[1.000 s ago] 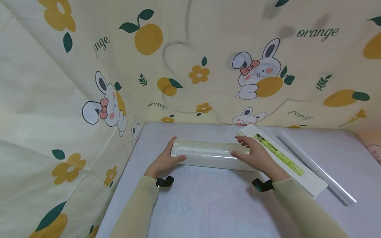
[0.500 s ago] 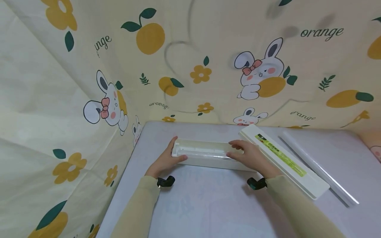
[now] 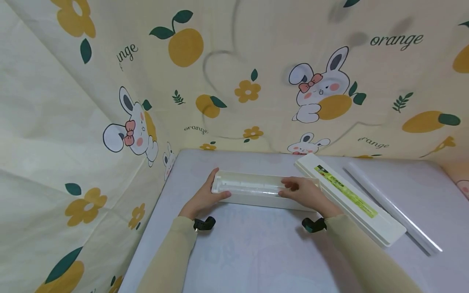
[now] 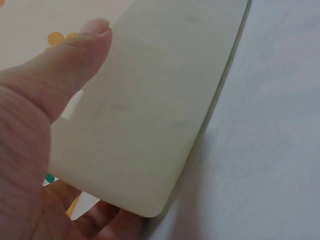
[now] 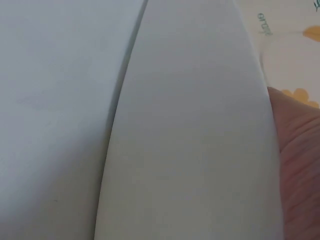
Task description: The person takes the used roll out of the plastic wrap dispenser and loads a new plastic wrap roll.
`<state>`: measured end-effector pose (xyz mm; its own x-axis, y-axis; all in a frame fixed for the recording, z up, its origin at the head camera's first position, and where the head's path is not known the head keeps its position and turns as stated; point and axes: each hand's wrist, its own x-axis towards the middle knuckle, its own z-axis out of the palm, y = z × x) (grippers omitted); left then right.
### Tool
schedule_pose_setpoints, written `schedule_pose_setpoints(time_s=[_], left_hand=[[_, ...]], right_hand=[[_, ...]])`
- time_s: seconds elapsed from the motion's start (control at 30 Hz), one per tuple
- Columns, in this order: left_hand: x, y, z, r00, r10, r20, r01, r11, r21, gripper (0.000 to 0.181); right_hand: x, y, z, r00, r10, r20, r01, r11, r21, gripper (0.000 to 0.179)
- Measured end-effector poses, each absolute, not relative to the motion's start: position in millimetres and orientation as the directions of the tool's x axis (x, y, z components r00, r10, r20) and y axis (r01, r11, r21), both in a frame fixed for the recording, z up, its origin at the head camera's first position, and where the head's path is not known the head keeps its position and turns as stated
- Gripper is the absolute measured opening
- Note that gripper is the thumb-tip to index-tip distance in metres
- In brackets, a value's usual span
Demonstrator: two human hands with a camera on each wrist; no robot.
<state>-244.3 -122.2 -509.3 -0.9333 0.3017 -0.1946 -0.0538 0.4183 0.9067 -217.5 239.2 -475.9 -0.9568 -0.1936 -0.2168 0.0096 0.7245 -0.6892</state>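
A long white box (image 3: 253,200), like a cling film dispenser, lies crosswise on the table with its top uncovered. Something clear and shiny (image 3: 249,189) shows inside it. My left hand (image 3: 202,197) grips the box's left end, thumb over the front rim and fingers round the end. Over the right part of the box is my right hand (image 3: 307,195), its fingers bent above the inside and its thumb at the front rim; what the fingertips touch is hidden. The left wrist view shows the box's smooth front wall (image 4: 145,115). In the right wrist view only part of the right hand (image 5: 300,155) appears.
To the right, a long white lid (image 3: 388,230) with a green-yellow label lies at a slant. Beside it lies a shiny clear roll (image 3: 399,215). A patterned cloth (image 3: 220,36) hangs along the table's back and left side.
My right hand has moved left and lower over the box, its fingers bending more toward the inside. The left hand keeps its grip, and the box stays in place.
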Motion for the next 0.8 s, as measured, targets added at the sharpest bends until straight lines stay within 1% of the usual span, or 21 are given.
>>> schedule_pose_setpoints(time_s=[0.23, 0.53, 0.8], left_hand=[[-243.6, -122.8, -508.2, -0.933, 0.296, -0.205, -0.062, 0.428, 0.902, 0.112], [-242.5, -122.2, -504.0, -0.932, 0.305, -0.198, -0.056, 0.416, 0.908, 0.111], [-242.3, -122.9, -505.0, -0.933, 0.309, -0.187, -0.046, 0.413, 0.91, 0.11]], right_hand=[[-219.3, 240.2, -475.9, -0.937, -0.217, -0.273, 0.034, 0.724, -0.689, 0.068], [-220.3, 240.6, -473.4, -0.933, -0.244, -0.266, 0.001, 0.734, -0.679, 0.061], [-219.5, 235.9, -469.3, -0.931, -0.247, -0.269, -0.01, 0.753, -0.658, 0.048]])
